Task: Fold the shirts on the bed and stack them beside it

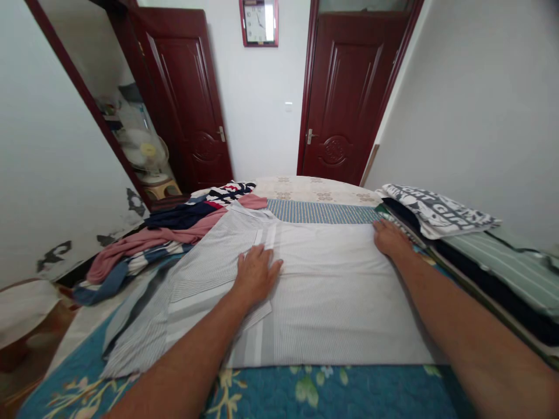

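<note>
A light grey, finely striped shirt (332, 291) with a collar and a chest pocket lies spread sideways, its collar and sleeves to the left and its hem to the right. My left hand (255, 272) rests palm down on the upper part of the shirt, with the fingers spread. Over at the far right corner, by the hem, my right hand (390, 237) presses on the cloth, fingers stretched out and partly turned from view. Beneath the shirt is a blue floral cover (323, 387).
Unfolded clothes (174, 224) lie heaped at the left, pink, navy and striped. On the right stands a stack of folded clothes (506, 262), with a printed white and grey garment (441, 209) on top. A striped blue cloth (323, 212) shows beyond the shirt.
</note>
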